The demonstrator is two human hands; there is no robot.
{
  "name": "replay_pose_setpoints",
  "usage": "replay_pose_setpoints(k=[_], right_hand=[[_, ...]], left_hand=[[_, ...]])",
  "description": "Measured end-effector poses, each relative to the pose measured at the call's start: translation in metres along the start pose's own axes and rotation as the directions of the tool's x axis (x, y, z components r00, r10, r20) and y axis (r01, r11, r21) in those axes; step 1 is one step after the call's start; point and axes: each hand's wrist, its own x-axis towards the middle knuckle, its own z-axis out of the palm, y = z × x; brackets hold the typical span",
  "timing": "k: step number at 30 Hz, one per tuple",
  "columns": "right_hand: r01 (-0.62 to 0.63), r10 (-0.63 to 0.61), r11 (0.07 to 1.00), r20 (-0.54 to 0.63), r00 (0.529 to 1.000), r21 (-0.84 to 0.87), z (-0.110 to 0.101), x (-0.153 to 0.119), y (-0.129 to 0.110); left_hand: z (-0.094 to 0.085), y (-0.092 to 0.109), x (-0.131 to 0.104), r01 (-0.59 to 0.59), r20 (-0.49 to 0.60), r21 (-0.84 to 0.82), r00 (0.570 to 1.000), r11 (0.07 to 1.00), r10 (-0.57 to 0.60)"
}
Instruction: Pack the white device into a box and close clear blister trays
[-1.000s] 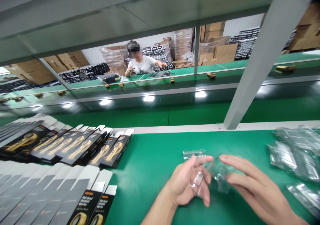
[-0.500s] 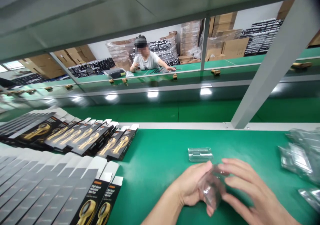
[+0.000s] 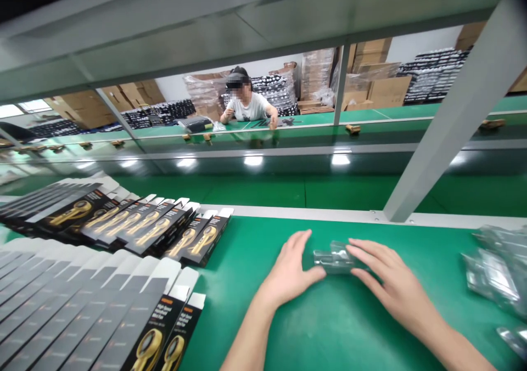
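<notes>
Under my hands, the table mat [image 3: 370,327] is plain green. The tray [image 3: 334,258] at centre is clear, colourless plastic. At lower left, my boxes [image 3: 156,231] are black with gold prints and white flaps.

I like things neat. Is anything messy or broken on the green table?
Nothing looks broken. The black boxes lie in tidy overlapping rows. Only the clear plastic pieces at the right lie in a loose heap. Both hands touch one clear tray.

Bare green mat [image 3: 329,327] lies open between boxes [image 3: 123,294] and plastic trays [image 3: 494,272].
</notes>
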Motion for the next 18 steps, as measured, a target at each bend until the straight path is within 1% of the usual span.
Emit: replay_pose_setpoints(k=[2, 3, 6, 9, 13, 18], right_hand=[[0.030, -0.030, 1.000, 0.070, 0.997, -0.002, 0.008, 0.008, -0.002], [0.039, -0.039, 0.999, 0.106, 0.994, -0.002, 0.011, 0.011, -0.004], [0.044, -0.043, 0.999, 0.187, 0.981, -0.002, 0.016, 0.012, -0.007], [0.014, -0.014, 1.000, 0.213, 0.977, 0.002, 0.018, 0.009, -0.006], [-0.011, 0.005, 0.999, 0.191, 0.982, 0.030, 0.019, 0.007, -0.007], [-0.055, 0.044, 0.996, 0.146, 0.988, 0.072, 0.019, 0.005, -0.008]], left_hand=[[0.003, -0.005, -0.001, -0.096, 0.128, 0.107, 0.988, 0.990, 0.082], [0.006, -0.007, -0.002, -0.123, 0.160, 0.137, 0.982, 0.983, 0.100], [0.015, -0.010, -0.002, -0.157, 0.129, 0.166, 0.982, 0.974, 0.137], [0.020, -0.010, -0.001, -0.184, 0.112, 0.186, 0.980, 0.965, 0.165], [0.021, -0.008, -0.001, -0.189, 0.116, 0.201, 0.979, 0.961, 0.168], [0.022, -0.006, -0.001, -0.149, 0.081, 0.189, 0.987, 0.971, 0.136]])
